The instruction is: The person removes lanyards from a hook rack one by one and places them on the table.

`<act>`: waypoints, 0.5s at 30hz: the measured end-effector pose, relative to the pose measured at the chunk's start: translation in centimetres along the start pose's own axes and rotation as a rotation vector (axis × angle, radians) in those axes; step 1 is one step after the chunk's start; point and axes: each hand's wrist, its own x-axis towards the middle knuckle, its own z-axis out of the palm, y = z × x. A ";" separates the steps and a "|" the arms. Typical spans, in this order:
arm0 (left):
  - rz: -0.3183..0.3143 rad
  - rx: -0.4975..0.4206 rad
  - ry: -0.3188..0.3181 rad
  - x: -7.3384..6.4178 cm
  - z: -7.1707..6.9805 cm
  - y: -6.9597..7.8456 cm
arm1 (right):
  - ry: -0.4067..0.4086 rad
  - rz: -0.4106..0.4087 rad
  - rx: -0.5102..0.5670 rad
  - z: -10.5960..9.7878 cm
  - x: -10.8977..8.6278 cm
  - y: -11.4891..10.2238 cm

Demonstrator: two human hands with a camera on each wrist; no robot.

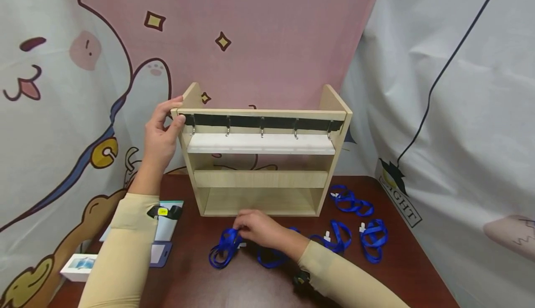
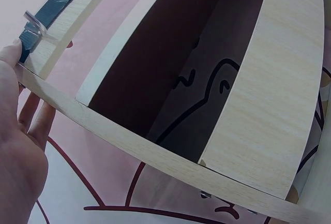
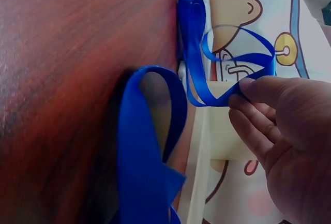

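Observation:
A light wooden shelf rack (image 1: 261, 179) stands upright on the table, with a black strip (image 1: 244, 121) and several metal hooks (image 1: 227, 127) along its top front board. My left hand (image 1: 160, 131) grips the rack's upper left corner, thumb on the front near the strip's end. In the left wrist view, that hand (image 2: 23, 125) is at the side panel's edge. Low in front of the rack, my right hand (image 1: 261, 229) pinches a looped blue lanyard (image 1: 229, 237). The right wrist view has its ribbon (image 3: 192, 22) between thumb and fingers, the loops hanging at the tabletop.
More blue lanyards with white clips lie right of my right hand, one (image 1: 373, 238) near the table's right side. A white box (image 1: 76, 273) and a blue-edged card holder (image 1: 160, 254) lie at the left, partly behind my left sleeve. Printed cloth (image 1: 271, 43) hangs behind the rack.

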 end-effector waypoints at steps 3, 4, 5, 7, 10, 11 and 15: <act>0.002 -0.003 0.001 0.0 -0.1 -0.2 | -0.018 -0.006 0.016 0.5 0.3 0.2; 0.002 -0.006 0.001 0.0 -0.1 -0.2 | -0.023 -0.007 0.017 0.7 0.4 0.2; 0.003 -0.006 0.000 0.1 -0.1 -0.2 | -0.029 -0.008 0.020 0.9 0.4 0.3; 0.003 -0.006 0.000 0.1 -0.1 -0.3 | -0.042 -0.013 0.022 1.3 0.6 0.4; 0.006 -0.004 -0.002 0.1 -0.2 -0.4 | -0.066 -0.017 0.022 1.8 0.8 0.6; 0.007 -0.005 -0.003 0.1 -0.2 -0.5 | -0.074 -0.013 0.022 1.9 0.8 0.7; 0.015 -0.019 -0.007 0.1 -0.2 -0.5 | -0.111 0.000 0.019 2.2 1.0 0.7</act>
